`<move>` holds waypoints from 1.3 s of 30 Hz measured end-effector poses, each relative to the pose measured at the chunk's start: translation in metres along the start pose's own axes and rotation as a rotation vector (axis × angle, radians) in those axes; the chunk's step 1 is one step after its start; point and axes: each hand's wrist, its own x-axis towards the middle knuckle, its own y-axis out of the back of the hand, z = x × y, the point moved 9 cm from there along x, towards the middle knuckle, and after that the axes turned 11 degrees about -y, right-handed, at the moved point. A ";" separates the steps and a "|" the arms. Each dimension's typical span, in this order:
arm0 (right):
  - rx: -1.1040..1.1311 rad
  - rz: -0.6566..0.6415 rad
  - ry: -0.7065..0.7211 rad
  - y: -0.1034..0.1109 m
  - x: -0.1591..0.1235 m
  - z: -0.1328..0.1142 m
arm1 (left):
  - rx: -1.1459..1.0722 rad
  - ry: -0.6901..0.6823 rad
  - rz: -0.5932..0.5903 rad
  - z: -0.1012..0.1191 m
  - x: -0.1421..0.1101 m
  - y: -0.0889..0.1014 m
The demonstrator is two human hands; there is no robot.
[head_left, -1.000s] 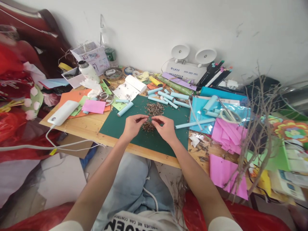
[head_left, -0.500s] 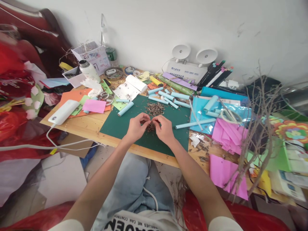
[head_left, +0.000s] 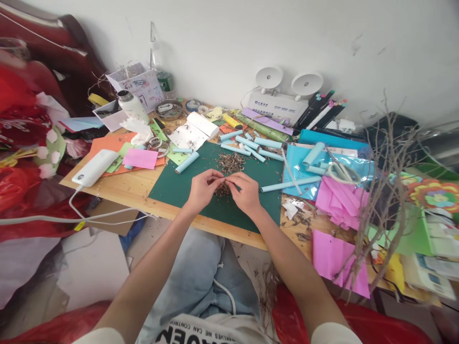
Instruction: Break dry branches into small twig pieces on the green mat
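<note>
My left hand (head_left: 202, 189) and my right hand (head_left: 245, 191) meet over a dark green cutting mat (head_left: 172, 184). Both pinch a thin brown twig (head_left: 224, 179) between thumb and fingers. Under the hands lies a small heap of broken twig bits (head_left: 223, 190). A bigger heap of twig bits (head_left: 230, 162) lies just behind it on the mat. Several light blue paper rolls (head_left: 186, 162) lie along the mat's far edge.
The wooden table (head_left: 122, 184) carries a white power bank (head_left: 93, 167), pink paper sheets (head_left: 339, 200), scissors (head_left: 340, 172), a white bottle (head_left: 132, 106) and a white twin-head lamp (head_left: 279, 98). A bare branch (head_left: 385, 191) rises at the right. Red plastic lies at the left.
Both hands came closer together over the small heap, with the twig held between them. They stay in about the same spot.
</note>
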 end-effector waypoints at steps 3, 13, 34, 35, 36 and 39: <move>-0.088 -0.006 0.047 -0.002 -0.003 -0.003 | 0.112 -0.072 -0.003 0.009 -0.002 -0.001; -0.030 -0.016 -0.017 0.001 0.001 0.003 | 0.157 -0.043 0.065 0.006 0.003 0.010; -0.052 -0.032 0.025 -0.001 -0.002 -0.005 | -0.072 0.059 0.004 -0.012 -0.002 -0.001; -0.048 -0.028 0.020 0.000 -0.002 -0.005 | -0.071 0.059 -0.002 -0.011 -0.003 -0.002; -0.047 -0.025 0.014 0.001 -0.001 -0.004 | -0.065 0.057 -0.007 -0.011 -0.004 -0.002; -0.050 -0.020 -0.002 0.002 -0.001 -0.003 | -0.010 0.035 -0.003 -0.009 -0.006 0.000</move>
